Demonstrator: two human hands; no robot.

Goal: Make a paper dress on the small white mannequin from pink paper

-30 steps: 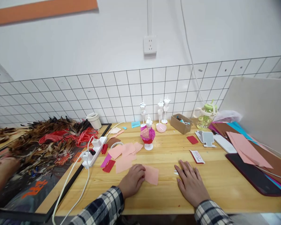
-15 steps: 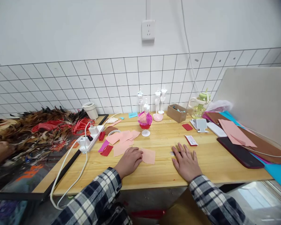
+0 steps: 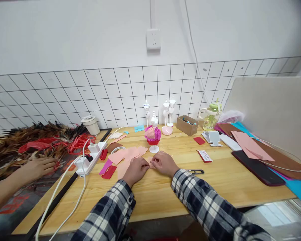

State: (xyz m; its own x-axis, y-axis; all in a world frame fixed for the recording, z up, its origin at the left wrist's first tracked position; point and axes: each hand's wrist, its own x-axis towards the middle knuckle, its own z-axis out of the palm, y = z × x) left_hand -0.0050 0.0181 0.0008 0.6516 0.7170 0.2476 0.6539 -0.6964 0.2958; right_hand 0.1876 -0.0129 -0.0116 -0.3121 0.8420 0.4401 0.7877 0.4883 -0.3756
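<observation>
My left hand (image 3: 136,170) and my right hand (image 3: 164,163) meet in the middle of the wooden table (image 3: 215,187). Both pinch a small pink felt piece (image 3: 151,162) between their fingertips. More pink felt pieces (image 3: 127,155) lie just behind my left hand. A small white mannequin stand dressed in pink and red felt (image 3: 153,137) stands right behind my hands. Small black snips (image 3: 196,172) lie on the table to the right of my right hand.
A white power strip (image 3: 88,158) with cables lies at left. Another person's hand (image 3: 37,167) rests on a heap of brown and red feathers (image 3: 35,144). A cardboard box (image 3: 187,125), a green-lidded bottle (image 3: 210,117), a dark tablet (image 3: 258,169) and felt sheets (image 3: 251,144) sit at right.
My right hand left the table at right, uncovering the snips, and came to my left hand; both now pinch the pink piece. The other person's hand reached further into view.
</observation>
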